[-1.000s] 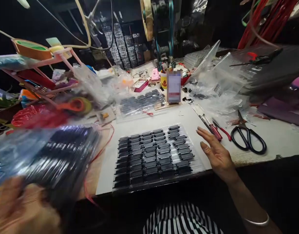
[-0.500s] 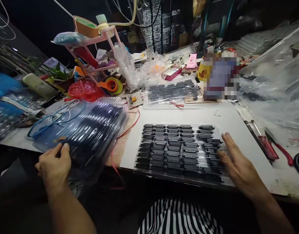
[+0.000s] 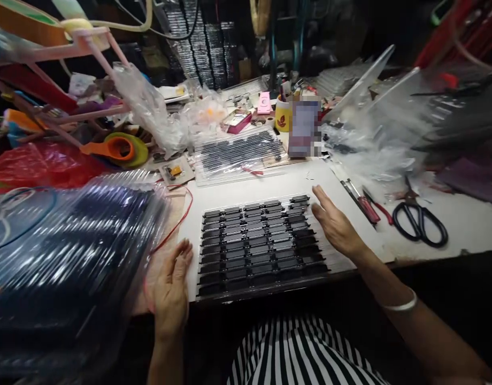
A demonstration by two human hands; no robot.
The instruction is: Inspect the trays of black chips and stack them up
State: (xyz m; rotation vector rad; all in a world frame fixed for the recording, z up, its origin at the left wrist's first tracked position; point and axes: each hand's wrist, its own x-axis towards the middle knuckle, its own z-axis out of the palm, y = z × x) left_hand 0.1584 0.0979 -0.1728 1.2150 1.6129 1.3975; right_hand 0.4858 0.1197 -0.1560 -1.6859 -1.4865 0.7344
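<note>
A clear plastic tray [image 3: 246, 297] lies on the white board at the front of the table. Rows of black parts with fine comb-like pins [image 3: 256, 238] fill it. My left hand [image 3: 171, 286] is just left of the tray, fingers stretched and slightly bent, holding nothing. At the tray's right side, my right hand [image 3: 336, 224] is open with its fingers pointing away from me. Whether its thumb touches the tray's edge I cannot tell. To the left of my left hand lies a stack of clear trays [image 3: 77, 256] with dark contents, blurred by motion.
Black-handled scissors [image 3: 420, 222], a red screwdriver [image 3: 368, 208] and red-handled pliers [image 3: 384, 211] lie on the right. Another clear tray [image 3: 240, 155] sits behind the front one. A yellow cup [image 3: 283, 115], plastic bags [image 3: 153, 115] and a pink rack [image 3: 61, 53] stand farther back.
My left hand has left the stack of trays and come to the left side of the front tray. My right hand stays by its right edge. The view has swung right.
</note>
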